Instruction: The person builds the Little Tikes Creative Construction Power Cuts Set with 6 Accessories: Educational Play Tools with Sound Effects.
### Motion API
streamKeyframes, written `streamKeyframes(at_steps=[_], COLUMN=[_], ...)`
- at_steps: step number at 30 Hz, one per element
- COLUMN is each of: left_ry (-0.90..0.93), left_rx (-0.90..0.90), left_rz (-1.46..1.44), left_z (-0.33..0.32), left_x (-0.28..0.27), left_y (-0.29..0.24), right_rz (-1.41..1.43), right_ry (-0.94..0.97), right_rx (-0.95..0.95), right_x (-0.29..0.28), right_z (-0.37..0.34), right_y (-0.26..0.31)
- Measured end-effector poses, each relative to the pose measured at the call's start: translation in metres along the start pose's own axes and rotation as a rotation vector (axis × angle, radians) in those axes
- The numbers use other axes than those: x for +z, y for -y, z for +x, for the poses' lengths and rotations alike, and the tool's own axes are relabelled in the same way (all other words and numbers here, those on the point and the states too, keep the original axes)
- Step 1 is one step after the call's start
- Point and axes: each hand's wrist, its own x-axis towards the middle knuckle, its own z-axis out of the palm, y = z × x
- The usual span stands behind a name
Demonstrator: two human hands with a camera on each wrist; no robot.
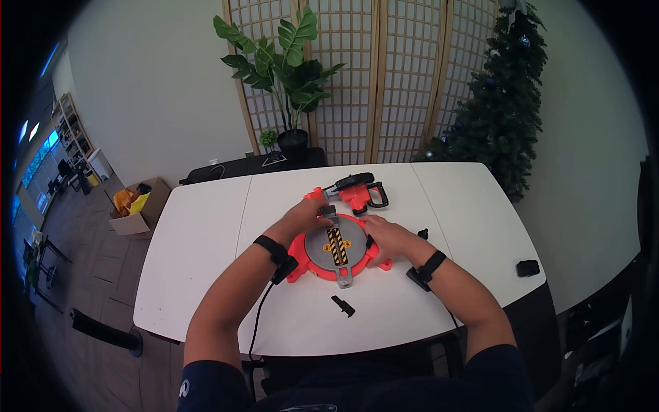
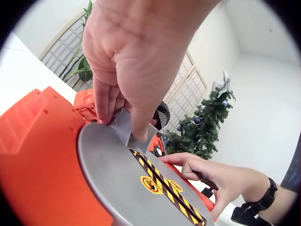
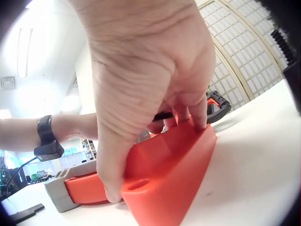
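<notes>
A round red toy base (image 1: 296, 266) with a grey disc (image 1: 317, 253) and a yellow-black striped slot lies on the white table. At its back edge, the left hand (image 1: 301, 218) pinches a grey upright bracket (image 2: 121, 126) between thumb and fingers. The right hand (image 1: 390, 239) grips the base's right side, its thumb and fingers spread around the red part (image 3: 164, 165). A small black piece (image 3: 163, 116) shows by the right hand's fingers; whether it is held or attached is unclear. Behind the base rests a red and black toy saw (image 1: 355, 199).
On the table, a black strip (image 1: 342, 306) lies in front of the base, a small black part (image 1: 423, 234) to its right, and a black block (image 1: 528, 268) near the right edge. Cables run from both wrist cameras. A plant, a folding screen and a decorated tree stand behind.
</notes>
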Motion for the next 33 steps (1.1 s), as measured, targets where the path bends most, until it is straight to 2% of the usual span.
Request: streamKeyframes(at_steps=[17,27,33], left_ry=[0.032,0.03,0.111], left_rx=[0.035,0.01,-0.032], left_rz=[-0.157,-0.111,-0.082], left_z=[0.008,0.0,0.003], left_x=[0.01,0.008,0.008], left_y=[0.016,0.0,0.003], right_rz=[0.018,-0.002,-0.007], right_ry=[-0.021,-0.043,-0.043], right_rx=[-0.048,0.015,0.009], right_x=[-0.003,0.002,0.001], right_z=[-0.001,-0.003,-0.003], right_y=[0.003,0.005,0.006])
